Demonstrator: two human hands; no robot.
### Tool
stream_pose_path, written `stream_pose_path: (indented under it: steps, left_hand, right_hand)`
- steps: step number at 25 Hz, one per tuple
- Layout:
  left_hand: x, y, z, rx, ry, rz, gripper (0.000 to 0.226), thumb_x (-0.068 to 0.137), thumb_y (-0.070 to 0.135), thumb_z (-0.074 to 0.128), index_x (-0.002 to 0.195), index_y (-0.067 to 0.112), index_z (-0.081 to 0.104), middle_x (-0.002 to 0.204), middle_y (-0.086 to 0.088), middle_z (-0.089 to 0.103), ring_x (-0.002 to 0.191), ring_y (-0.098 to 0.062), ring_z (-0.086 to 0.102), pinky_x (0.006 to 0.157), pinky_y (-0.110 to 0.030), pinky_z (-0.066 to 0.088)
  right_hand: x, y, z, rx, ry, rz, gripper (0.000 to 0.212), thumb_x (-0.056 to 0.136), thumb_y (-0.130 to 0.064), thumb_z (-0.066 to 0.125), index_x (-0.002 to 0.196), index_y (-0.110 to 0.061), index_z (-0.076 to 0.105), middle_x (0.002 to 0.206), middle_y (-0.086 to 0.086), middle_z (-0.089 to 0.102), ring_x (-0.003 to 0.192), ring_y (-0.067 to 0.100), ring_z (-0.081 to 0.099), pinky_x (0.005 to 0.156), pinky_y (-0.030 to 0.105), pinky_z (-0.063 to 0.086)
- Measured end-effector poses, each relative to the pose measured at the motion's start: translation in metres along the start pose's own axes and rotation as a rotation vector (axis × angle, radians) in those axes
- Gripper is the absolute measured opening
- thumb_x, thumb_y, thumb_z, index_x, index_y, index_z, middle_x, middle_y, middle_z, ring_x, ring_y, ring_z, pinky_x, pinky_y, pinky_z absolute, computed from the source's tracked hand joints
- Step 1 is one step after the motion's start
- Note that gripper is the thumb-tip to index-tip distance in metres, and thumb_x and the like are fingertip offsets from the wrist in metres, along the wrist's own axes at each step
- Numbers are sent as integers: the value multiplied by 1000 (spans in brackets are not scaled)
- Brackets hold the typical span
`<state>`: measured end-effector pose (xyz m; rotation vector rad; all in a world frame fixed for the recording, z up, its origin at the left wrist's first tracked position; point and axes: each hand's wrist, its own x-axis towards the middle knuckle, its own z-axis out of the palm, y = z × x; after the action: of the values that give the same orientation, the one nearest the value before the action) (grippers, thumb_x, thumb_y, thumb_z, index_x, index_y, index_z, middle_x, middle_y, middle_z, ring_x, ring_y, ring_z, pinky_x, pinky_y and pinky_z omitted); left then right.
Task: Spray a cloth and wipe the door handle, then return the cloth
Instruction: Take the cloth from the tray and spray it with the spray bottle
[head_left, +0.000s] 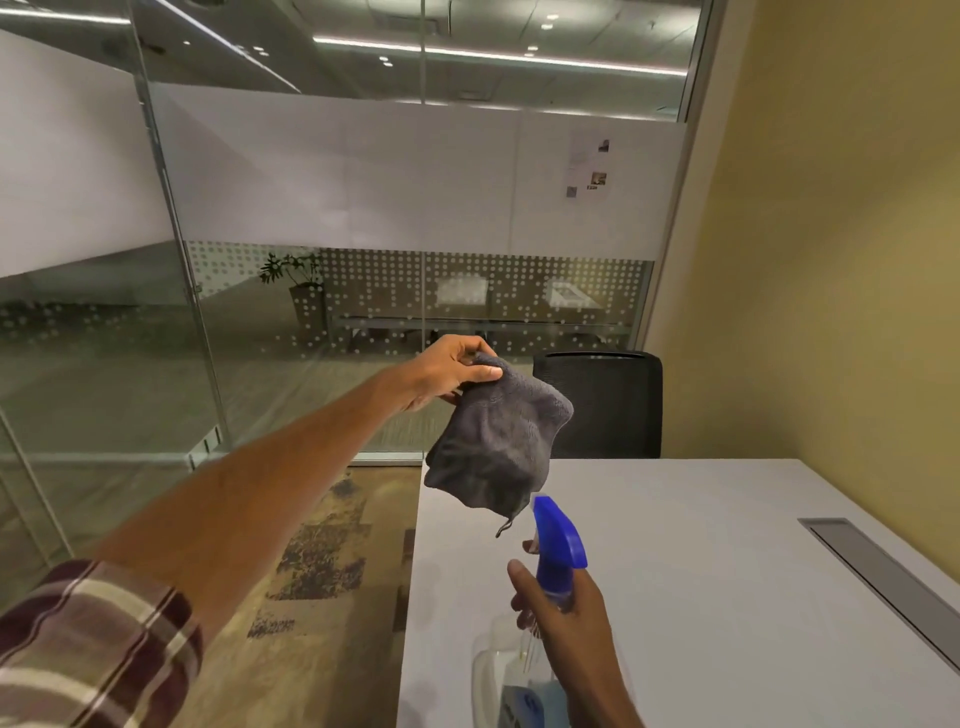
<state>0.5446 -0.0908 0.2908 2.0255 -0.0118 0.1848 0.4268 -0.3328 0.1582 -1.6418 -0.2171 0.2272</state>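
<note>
A person's left grip (452, 371) pinches a grey cloth (498, 447) by its top edge above the far-left corner of the white surface (727, 571). The thumb lies across the front of the fabric and the fingers are curled behind it. The cloth hangs free below and slightly right of that grip, clear of the surface. It is a soft, napped microfibre square gathered into loose folds, darker in the creases, with a small loop tag dangling from its lower corner.

Over the surface's near-left part, the right grip (566, 608) is wrapped round the neck of a spray bottle (558, 535), thumb on one side and fingers curled round the other. One fingertip shows at the front of the trigger. The bottle has a glossy blue plastic head on a clear body with pale liquid and a blue label. Its nozzle is tilted up towards the cloth's lower hem and sits just beside it; whether the two touch cannot be told.

The surface is smooth and matte, with a long grey recessed slot (883, 566) towards its right side. A black mesh-backed chair (602, 400) stands behind its far edge, and a glass wall (311, 312) with frosted bands and dots runs beyond that. Left of the surface, a rolled plaid sleeve (93, 649) hangs over patterned carpet (322, 545).
</note>
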Motion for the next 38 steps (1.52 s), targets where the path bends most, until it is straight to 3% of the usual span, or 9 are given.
stream_pose_path:
  steps: [4,10,15,19,23,28,32,38]
  left_hand:
    - [2,4,-3,-11,-12,-1,7,96,18,69,91,23,67,84,6,71,76,-7,68,60,-25,54]
    - [1,4,-5,-8,-35,6,8,96,17,69,90,23,67,80,8,72,71,-3,68,57,-22,53]
    - [2,5,-4,7,-41,5,8,96,17,68,91,23,66,85,5,71,73,-5,67,61,-25,53]
    - [1,3,-1,1,-47,8,7,96,18,69,91,22,67,83,6,71,72,-3,66,58,-23,53]
    - [-2,-2,4,14,-82,8,7,95,17,70,91,22,67,82,8,71,71,-2,67,55,-21,53]
    - [-4,-8,8,21,-115,-13,6,95,16,70,93,21,67,84,5,71,75,-5,68,58,-22,55]
    - [-4,-9,9,4,-132,-19,6,96,15,69,93,19,67,83,4,71,73,-6,67,61,-24,55]
    - [-3,-10,8,-27,-133,-25,5,95,16,70,92,20,69,83,4,73,71,-4,68,57,-21,54]
  right_hand:
    - [3,-5,2,8,55,-30,28,88,-23,66,111,-9,57,83,19,71,73,29,70,73,35,57]
    - [7,-9,4,26,38,-28,18,88,-19,66,100,-6,59,73,9,67,55,18,65,54,19,55]
    - [7,-4,6,-94,107,-59,26,88,-27,65,92,-1,62,70,13,68,58,19,65,70,32,58]
    - [9,-11,7,-24,162,-78,18,87,-22,67,101,-14,58,74,9,68,62,23,66,74,36,57]
    - [18,-16,2,-55,185,-121,11,87,-27,66,83,-22,57,64,5,67,59,19,66,66,27,54]
    - [30,-14,-4,-98,263,-118,20,87,-32,66,87,-13,59,66,5,67,59,17,66,58,18,46]
    - [33,-4,-9,-46,279,-100,20,86,-29,68,99,-18,57,80,7,68,60,21,68,68,29,55]
    - [28,20,-17,-147,327,-56,23,89,-30,64,85,-7,60,64,11,67,56,16,63,61,23,50]
